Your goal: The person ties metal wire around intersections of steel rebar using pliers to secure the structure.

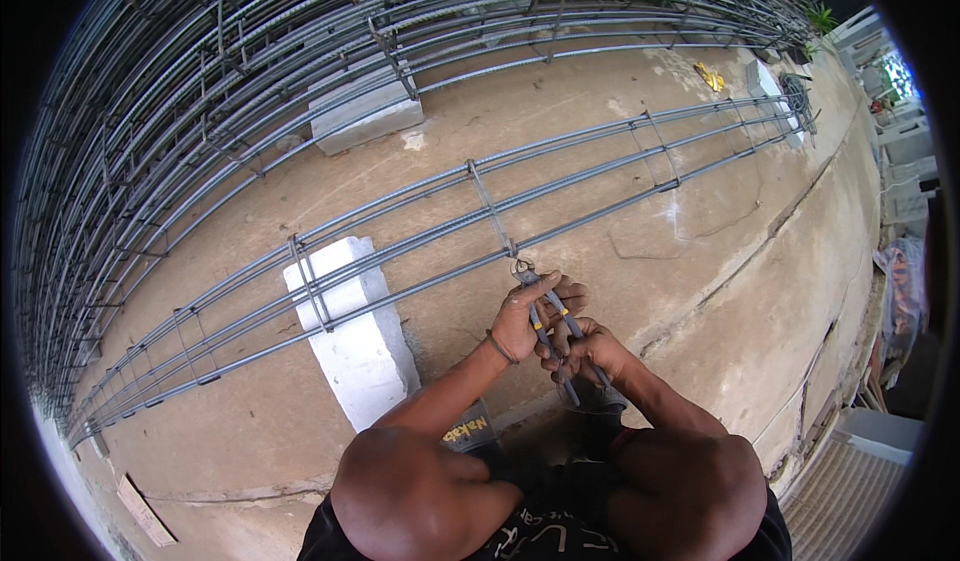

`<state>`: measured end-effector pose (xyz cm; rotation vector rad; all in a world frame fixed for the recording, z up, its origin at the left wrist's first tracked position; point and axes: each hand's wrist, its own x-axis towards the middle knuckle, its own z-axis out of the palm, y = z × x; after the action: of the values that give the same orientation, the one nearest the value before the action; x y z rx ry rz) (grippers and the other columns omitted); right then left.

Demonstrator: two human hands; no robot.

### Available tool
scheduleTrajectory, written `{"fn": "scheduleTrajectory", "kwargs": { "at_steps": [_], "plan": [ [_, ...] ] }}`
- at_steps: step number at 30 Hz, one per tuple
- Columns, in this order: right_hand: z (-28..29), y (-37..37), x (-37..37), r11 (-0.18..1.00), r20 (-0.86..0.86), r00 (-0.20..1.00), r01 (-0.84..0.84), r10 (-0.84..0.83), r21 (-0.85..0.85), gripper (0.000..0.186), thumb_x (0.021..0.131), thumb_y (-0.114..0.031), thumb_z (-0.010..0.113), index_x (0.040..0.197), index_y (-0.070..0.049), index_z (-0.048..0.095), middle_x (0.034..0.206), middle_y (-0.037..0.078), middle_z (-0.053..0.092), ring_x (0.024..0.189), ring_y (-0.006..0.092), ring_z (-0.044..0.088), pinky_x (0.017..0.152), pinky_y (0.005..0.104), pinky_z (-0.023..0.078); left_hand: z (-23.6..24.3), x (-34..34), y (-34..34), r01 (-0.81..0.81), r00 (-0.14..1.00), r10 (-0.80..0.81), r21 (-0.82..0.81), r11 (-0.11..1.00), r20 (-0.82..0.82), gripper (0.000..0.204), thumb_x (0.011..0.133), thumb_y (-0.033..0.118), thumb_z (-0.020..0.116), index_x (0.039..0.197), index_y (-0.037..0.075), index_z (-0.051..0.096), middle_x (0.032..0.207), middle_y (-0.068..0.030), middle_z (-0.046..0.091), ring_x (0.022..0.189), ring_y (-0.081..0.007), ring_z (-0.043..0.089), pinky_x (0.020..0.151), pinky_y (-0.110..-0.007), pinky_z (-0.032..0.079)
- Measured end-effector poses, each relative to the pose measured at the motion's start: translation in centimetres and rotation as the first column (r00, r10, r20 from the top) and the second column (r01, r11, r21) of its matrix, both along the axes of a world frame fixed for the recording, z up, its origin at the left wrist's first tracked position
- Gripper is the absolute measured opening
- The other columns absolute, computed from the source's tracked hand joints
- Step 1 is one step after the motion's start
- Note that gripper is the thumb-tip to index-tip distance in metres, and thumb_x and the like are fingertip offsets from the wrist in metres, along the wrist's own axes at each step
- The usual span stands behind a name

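From where I stand, a person's two bare forearms reach forward over a bare brown concrete floor (630,271). Nearest the body, the right hand (600,346) has its fingers curled firmly around the lower handles of a pair of metal pincers (541,332) with dark grey grips and yellow bands. The left hand (520,323) is farther forward, so it is the nearer one to the steelwork; its thumb lies across the pincers just below their head, its other fingers loosely extended beyond. I cannot tell whether it grips or only steadies.

The pincers point away from the body, handles slightly spread. Their jaws meet the near edge of a long, narrow cage of grey ribbed steel bars (486,198), right where a thin square steel hoop (497,220) joins the closest bar. Whether they have bitten onto wire there is too small to tell. The cage lies just ahead of the fingers, its long axis slanting from lower left to upper right, crosswise to the tool. A white rectangular block (370,366) supports it, left of the hands. Beyond, more steel cages (240,71) are stacked.
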<state>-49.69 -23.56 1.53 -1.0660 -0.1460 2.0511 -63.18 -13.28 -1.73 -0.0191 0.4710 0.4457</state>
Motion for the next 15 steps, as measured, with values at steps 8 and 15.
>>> {"fn": "scheduleTrajectory", "kwargs": {
  "at_steps": [8, 15],
  "plan": [
    [5.9, 0.3, 1.7, 0.897, 0.943, 0.302, -0.443, 0.137, 0.011, 0.042, 0.082, -0.024, 0.065, 0.111, 0.003, 0.052, 0.102, 0.022, 0.060, 0.090, 0.0334, 0.062, 0.076, 0.0443, 0.051, 1.0, 4.5, 0.8, -0.203, 0.968, 0.173, -0.162, 0.966, -0.184, 0.032, 0.092, 0.023, 0.054, 0.064, 0.014, 0.040, 0.054, -0.0043, 0.041, 0.054, -0.0233, 0.045, 0.065, -0.040, 0.041],
    [1.2, 2.9, 4.1, 0.836, 0.727, -0.673, -0.473, -0.139, -0.278, 0.042, 0.068, -0.015, 0.062, 0.106, 0.000, 0.053, 0.093, 0.016, 0.055, 0.089, 0.0329, 0.055, 0.083, 0.0465, 0.044, 0.1, 8.4, 0.5, -0.529, 0.836, 0.484, -0.144, 0.836, -0.259, 0.017, 0.086, 0.021, 0.058, 0.077, 0.008, 0.052, 0.071, -0.0092, 0.058, 0.068, -0.0253, 0.058, 0.077, -0.044, 0.050]
  ]
}}
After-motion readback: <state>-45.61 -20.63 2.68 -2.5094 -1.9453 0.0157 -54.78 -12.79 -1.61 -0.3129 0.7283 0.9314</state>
